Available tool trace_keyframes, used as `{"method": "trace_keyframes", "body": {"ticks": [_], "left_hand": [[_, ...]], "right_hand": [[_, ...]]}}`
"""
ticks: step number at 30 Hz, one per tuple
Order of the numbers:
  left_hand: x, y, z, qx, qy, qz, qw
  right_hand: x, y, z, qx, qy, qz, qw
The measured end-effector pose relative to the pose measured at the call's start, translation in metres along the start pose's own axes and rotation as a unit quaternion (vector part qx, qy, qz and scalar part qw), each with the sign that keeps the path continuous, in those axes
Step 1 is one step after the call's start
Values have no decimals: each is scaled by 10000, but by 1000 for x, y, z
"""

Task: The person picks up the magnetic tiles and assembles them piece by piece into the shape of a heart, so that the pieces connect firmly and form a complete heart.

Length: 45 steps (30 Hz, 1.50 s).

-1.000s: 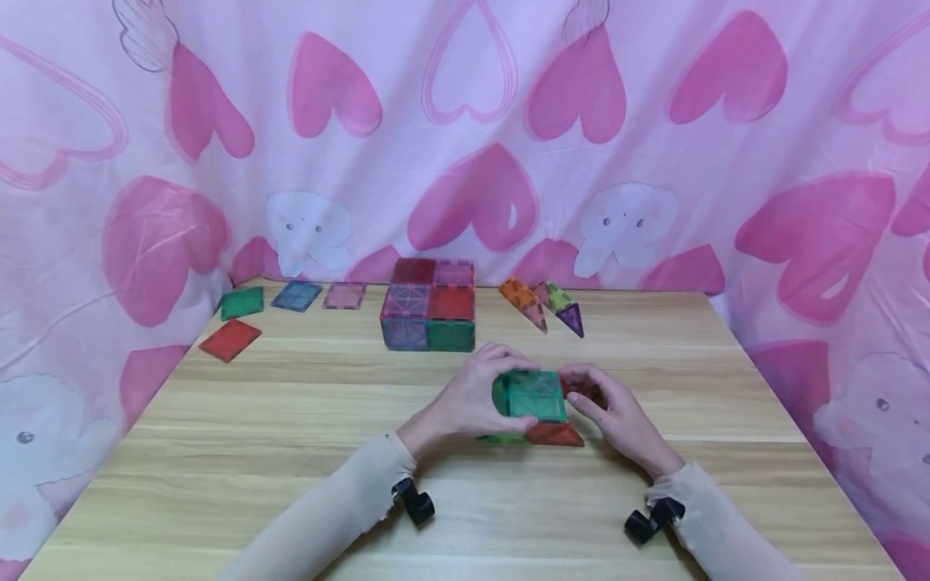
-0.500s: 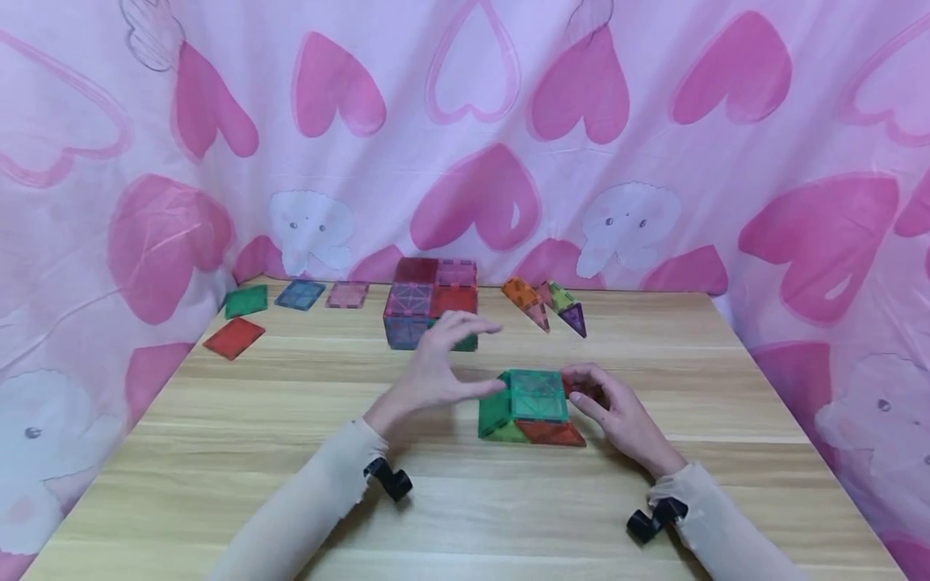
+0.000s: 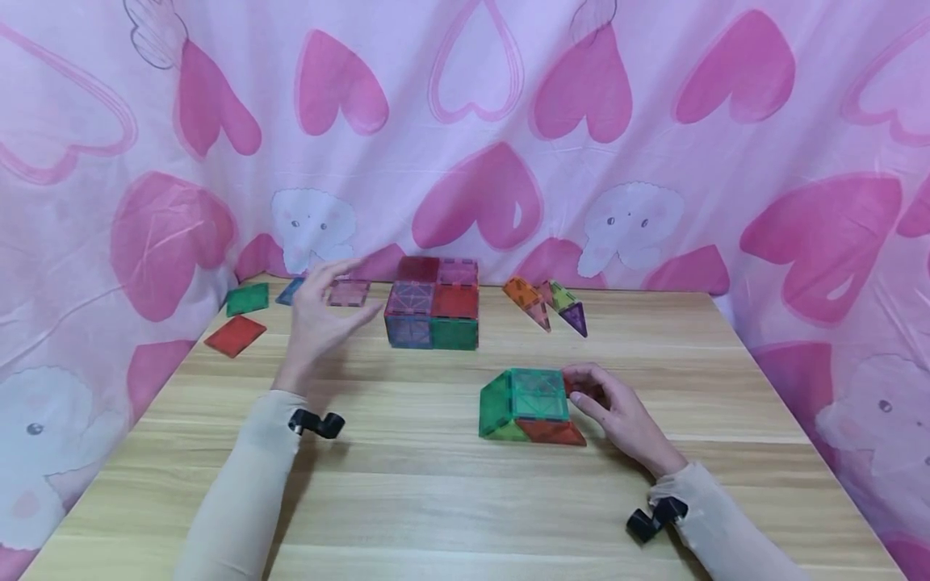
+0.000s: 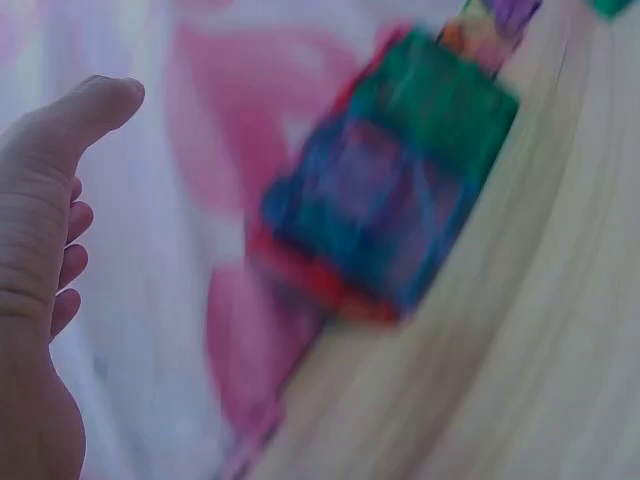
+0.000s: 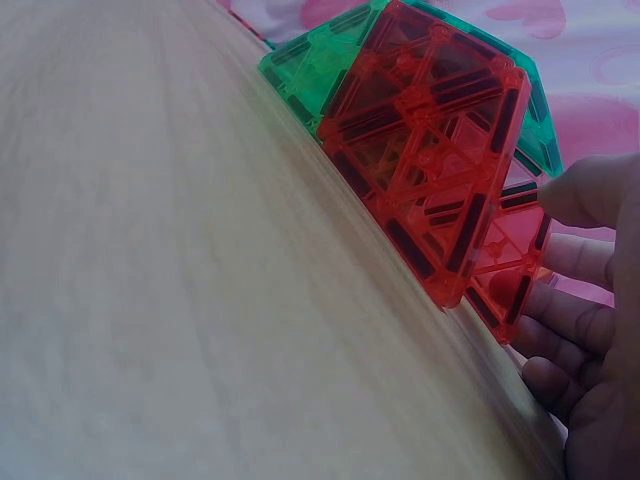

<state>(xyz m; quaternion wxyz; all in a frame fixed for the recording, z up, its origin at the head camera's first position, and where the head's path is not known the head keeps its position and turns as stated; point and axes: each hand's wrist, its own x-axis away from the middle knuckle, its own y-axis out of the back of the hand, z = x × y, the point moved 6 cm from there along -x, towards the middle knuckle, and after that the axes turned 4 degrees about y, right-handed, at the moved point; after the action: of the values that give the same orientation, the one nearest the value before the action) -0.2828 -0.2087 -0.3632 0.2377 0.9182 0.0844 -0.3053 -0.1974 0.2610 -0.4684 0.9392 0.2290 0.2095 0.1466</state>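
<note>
A low, slope-sided magnetic tile structure (image 3: 539, 395) stands on the table, green on top and left, red and light green in front. My right hand (image 3: 625, 415) holds its right side, curled fingers and thumb at a red magnetic tile (image 5: 505, 250); the far fingertips are partly hidden. My left hand (image 3: 320, 315) is in the air with nothing in it, thumb apart from the fingers. In the head view it overlaps a blue tile (image 3: 289, 290), beside a pink tile (image 3: 349, 293). A green tile (image 3: 248, 299) and a red tile (image 3: 236, 336) lie further left.
A larger box of magnetic tiles (image 3: 432, 307), red, purple and green, stands at the back middle. Right of it lie narrow orange-pink tiles (image 3: 526, 303) and green-purple tiles (image 3: 565, 307). A pink heart-patterned curtain (image 3: 465, 121) borders the table's back and sides.
My left hand has let go of the tile structure and moved left and away towards the loose tiles at the back. My right hand has stayed at the structure's right side.
</note>
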Motion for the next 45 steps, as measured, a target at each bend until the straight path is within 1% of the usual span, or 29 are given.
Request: {"method": "trace_keyframes", "body": {"ticks": [1,2,3,6,7,10,13,15,17,19,21,24,27,29,33,35,37,39,43,45], "left_hand": [[1,7,11,-139,86,-67,9998],[1,14,26,-270,171,-133,9994],[3,21,37,-433,280,-189,9985],[10,46,64,-883,713,-302,9931],[13,56,72,-990,804,-356,9912],[26,84,96,-1273,1239,-492,9829],[41,111,120,-1440,1789,-538,9718],[49,126,132,-1574,2136,-514,9628],[55,140,139,-1754,2373,-428,9545],[59,151,144,-1961,2496,-264,9479],[62,157,148,-2146,2520,-67,9436],[66,162,154,-2443,2466,192,9376],[70,162,157,-2632,2375,286,9346],[73,160,158,-2709,2321,340,9336],[77,158,156,-2626,2434,402,9328],[78,156,153,-2485,2509,432,9346],[78,153,149,-2255,2589,455,9381],[77,146,144,-2067,2587,486,9423],[73,128,129,-1526,2559,558,9529],[71,116,116,-1067,2560,546,9592]], "right_hand": [[0,0,0,6,-23,-2,10000],[0,0,-1,14,-29,-8,10000],[1,0,-1,19,-29,-9,10000],[0,-1,-2,33,8,12,10000],[0,-1,-2,51,23,20,10000],[0,-1,-2,88,31,25,10000],[0,0,-2,125,29,10,9999],[-1,1,-1,126,15,5,9999],[-1,2,0,153,30,-4,9999],[-2,2,0,149,34,-12,9999],[-2,2,0,112,52,-17,9999],[-2,1,1,33,135,18,9999],[-1,1,1,-81,175,69,9998],[0,2,0,-231,132,109,9996],[1,4,-1,-481,15,175,9987],[2,6,-1,-520,-17,189,9985],[2,7,-1,-504,-41,181,9986],[2,8,0,-464,-18,178,9988],[2,8,1,-425,62,138,9990],[2,8,1,-443,119,122,9989]]}}
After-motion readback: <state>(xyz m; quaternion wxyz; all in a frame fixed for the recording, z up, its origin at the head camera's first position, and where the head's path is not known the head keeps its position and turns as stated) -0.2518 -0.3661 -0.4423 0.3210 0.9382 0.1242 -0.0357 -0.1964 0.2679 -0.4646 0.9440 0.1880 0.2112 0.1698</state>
